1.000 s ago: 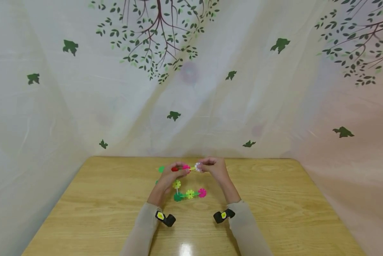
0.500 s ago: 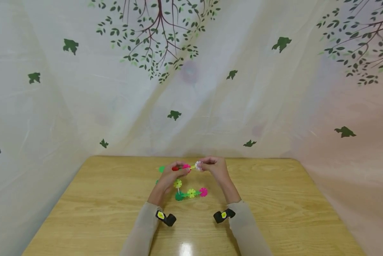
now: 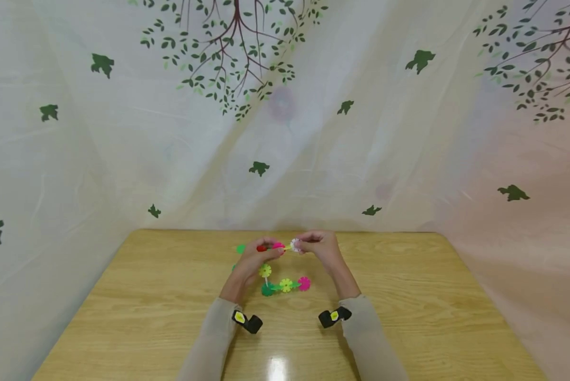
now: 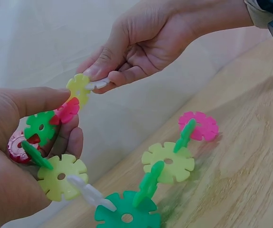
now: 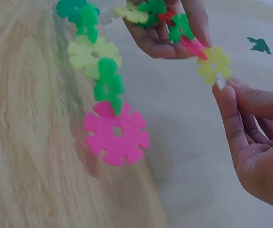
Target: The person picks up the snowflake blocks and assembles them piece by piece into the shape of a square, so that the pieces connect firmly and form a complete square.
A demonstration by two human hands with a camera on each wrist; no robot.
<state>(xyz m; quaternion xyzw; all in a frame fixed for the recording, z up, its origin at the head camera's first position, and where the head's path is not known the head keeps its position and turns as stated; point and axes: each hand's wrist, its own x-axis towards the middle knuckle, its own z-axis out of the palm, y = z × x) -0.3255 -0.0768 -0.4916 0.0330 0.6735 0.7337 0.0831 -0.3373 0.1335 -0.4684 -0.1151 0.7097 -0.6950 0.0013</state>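
Observation:
A chain of notched plastic flower discs runs between my two hands. My left hand [image 3: 252, 263] pinches the pink disc [image 4: 69, 110] near one end, with a green disc [image 4: 40, 127] and a red disc [image 4: 20, 146] along its palm. Beyond the pink one, a yellow disc [image 5: 214, 65] is joined to it. My right hand [image 3: 322, 248] pinches a white disc [image 4: 98, 84], which meets the yellow disc's edge and is partly hidden by the thumb and fingers. The chain's other stretch trails below the left hand to a bright pink end disc [image 5: 134, 137].
The wooden table [image 3: 423, 296] spreads under both arms. At its far edge hangs a pale curtain [image 3: 194, 180] printed with leaves and branches. Part of the trailing chain, with a dark green disc [image 3: 268, 289] at its bend, lies low over the tabletop between the forearms.
Both hands keep the same hold on the pink and white discs. The trailing end of the chain has shifted slightly to the right.

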